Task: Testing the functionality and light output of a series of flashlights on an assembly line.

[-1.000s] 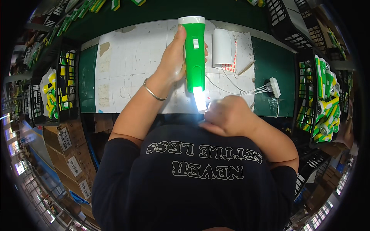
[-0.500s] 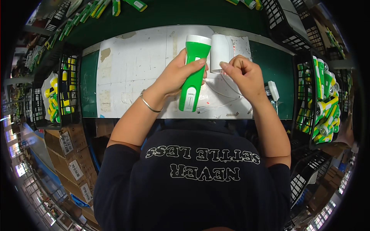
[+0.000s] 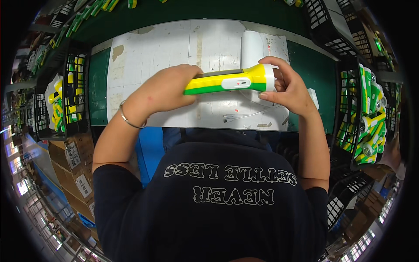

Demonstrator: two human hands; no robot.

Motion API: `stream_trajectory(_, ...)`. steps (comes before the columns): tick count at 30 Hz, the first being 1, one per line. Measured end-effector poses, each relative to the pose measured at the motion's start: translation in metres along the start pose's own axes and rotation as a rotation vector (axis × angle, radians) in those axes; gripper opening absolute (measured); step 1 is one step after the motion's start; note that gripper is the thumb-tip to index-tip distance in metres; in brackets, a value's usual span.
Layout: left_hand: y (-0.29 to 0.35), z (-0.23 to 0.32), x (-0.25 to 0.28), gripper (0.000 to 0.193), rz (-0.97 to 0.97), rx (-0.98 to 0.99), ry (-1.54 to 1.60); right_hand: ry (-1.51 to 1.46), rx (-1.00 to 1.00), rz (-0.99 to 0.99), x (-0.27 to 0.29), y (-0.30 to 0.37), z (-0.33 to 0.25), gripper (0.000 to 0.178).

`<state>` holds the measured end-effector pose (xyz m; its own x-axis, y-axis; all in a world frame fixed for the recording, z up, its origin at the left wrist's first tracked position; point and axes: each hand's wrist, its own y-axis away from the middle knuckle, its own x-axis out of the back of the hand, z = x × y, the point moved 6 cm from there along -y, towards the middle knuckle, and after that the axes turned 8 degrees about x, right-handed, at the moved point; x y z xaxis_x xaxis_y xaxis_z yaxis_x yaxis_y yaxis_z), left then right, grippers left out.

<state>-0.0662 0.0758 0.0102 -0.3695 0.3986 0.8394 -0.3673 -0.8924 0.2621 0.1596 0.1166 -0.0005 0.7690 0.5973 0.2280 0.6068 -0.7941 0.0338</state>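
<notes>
A yellow and green flashlight (image 3: pixel 218 84) with a white head lies level across my two hands, above the white work surface (image 3: pixel 152 65). My left hand (image 3: pixel 170 89) is wrapped round its tail end. At the other end, my right hand (image 3: pixel 290 87) grips the white rim, with the index finger at the top and the thumb at the bottom. A white panel with a small slot and a red dot shows on the side of the body, and a dark strip runs along its upper edge. The front of the lens is hidden.
Behind the flashlight stands a white upright block (image 3: pixel 253 48). A white cable (image 3: pixel 248 115) lies near the front edge, with a white plug adapter (image 3: pixel 313 99) to the right. Black crates of flashlights stand left (image 3: pixel 72 100) and right (image 3: pixel 345 109). More flashlights line the far left.
The flashlight has turned from upright to sideways, head to the right, with its yellow side now showing. My left hand moved to its tail; my right hand has taken hold of its head.
</notes>
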Motion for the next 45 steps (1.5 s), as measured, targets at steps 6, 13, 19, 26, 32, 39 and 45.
stream_trajectory(6,0.005,0.007,-0.003,0.039,-0.134,-0.028,0.190,-0.184,0.030,-0.043,-0.018,-0.009,0.008,0.068)
stream_trajectory(13,-0.001,-0.010,-0.030,0.072,-0.335,0.184,0.712,0.468,-0.052,0.127,-0.057,-0.018,0.061,0.036)
stream_trajectory(19,0.007,0.001,-0.030,0.085,-0.406,0.114,0.997,0.778,0.050,0.180,-0.071,-0.025,0.065,0.023)
stream_trajectory(26,0.012,0.013,-0.027,0.095,-0.486,0.078,1.149,0.345,0.007,0.212,-0.052,-0.012,0.062,0.023)
stream_trajectory(32,0.004,0.009,-0.033,0.100,-0.395,0.070,1.304,0.016,-0.039,0.249,-0.033,0.001,0.050,0.019)
stream_trajectory(39,-0.003,0.011,-0.043,0.100,-0.457,0.095,1.449,-0.078,-0.109,0.243,-0.017,0.009,0.044,0.018)
stream_trajectory(45,-0.015,0.006,-0.061,0.094,-0.490,0.129,1.589,-0.145,-0.069,0.280,-0.009,0.009,0.035,0.016)
